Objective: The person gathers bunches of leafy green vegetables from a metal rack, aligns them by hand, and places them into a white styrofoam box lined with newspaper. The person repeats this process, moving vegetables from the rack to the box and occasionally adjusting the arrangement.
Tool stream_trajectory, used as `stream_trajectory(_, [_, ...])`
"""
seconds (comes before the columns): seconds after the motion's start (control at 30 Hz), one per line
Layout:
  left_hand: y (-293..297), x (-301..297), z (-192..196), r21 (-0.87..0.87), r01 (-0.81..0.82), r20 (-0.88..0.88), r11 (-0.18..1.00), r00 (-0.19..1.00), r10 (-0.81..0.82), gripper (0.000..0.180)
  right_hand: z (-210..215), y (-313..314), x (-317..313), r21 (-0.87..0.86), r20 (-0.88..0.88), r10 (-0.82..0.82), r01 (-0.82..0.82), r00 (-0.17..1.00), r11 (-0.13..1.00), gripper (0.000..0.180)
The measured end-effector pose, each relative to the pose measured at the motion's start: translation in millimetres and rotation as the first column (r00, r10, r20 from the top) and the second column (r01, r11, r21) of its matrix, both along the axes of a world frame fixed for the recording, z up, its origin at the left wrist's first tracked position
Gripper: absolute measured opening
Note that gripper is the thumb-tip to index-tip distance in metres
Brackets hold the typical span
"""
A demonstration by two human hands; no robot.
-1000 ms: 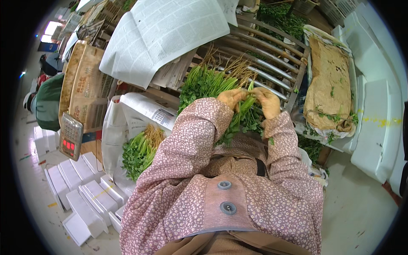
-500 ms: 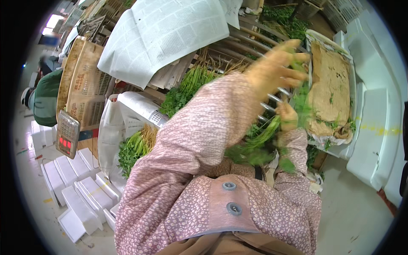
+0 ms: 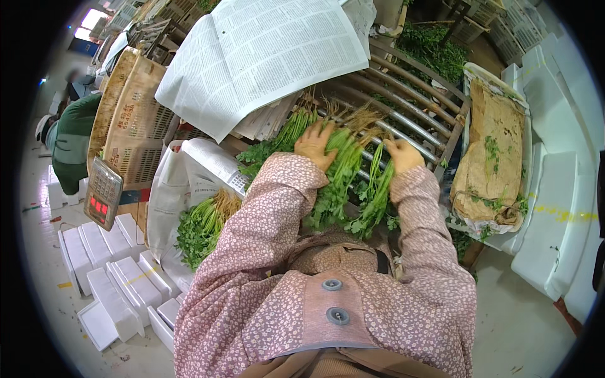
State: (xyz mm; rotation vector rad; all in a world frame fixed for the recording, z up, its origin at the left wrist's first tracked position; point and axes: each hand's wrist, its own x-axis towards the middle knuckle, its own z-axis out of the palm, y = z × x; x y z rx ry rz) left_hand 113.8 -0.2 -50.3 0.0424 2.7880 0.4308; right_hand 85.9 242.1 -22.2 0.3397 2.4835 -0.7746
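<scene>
While slats [image 3: 416, 130] bear greens [image 3: 340, 165], crates [image 3: 504, 30] apparently stand beyond.

A mauve smock with small white flower print [image 3: 277, 309] has long matching sleeves [image 3: 242, 236] and round blue-grey buttons [image 3: 332, 285].

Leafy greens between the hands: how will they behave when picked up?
The greens will probably flop, since the stalks look thin and the leaves spread loosely. They may snag on one another: the stringy roots look tangled.
</scene>
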Motion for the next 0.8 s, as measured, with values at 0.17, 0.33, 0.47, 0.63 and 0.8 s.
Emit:
stream_trajectory(0.17, [-18, -3, -16, 0.226, -0.131, -0.129, 0.965, 0.978, 0.163, 0.068, -14, -51, -18, 0.257, -0.044, 0.246, -0.227, 0.968, 0.939, 0.054])
stream_trajectory(0.33, [-18, 3, -14, 0.213, -0.135, -0.194, 0.968, 0.965, 0.177, 0.070, -47, -47, -21, 0.002, -0.090, 0.147, -0.148, 0.985, 0.989, 0.049])
stream_trajectory(0.47, [-16, 5, -20, 0.230, -0.147, -0.242, 0.962, 0.949, 0.202, 0.067, -39, -82, -30, -0.179, -0.109, 0.016, -0.036, 0.994, 0.983, 0.052])
stream_trajectory(0.63, [-1, 13, -7, 0.029, -0.093, -0.407, 0.995, 0.908, 0.097, 0.061, -65, -88, -49, -0.538, -0.061, -0.096, 0.048, 0.994, 0.841, 0.047])
stream_trajectory(0.8, [40, 42, -5, 0.136, 0.110, -0.495, 0.985, 0.869, -0.028, 0.062, -35, -56, -12, -0.820, 0.253, -0.203, 0.321, 0.946, 0.474, 0.060])
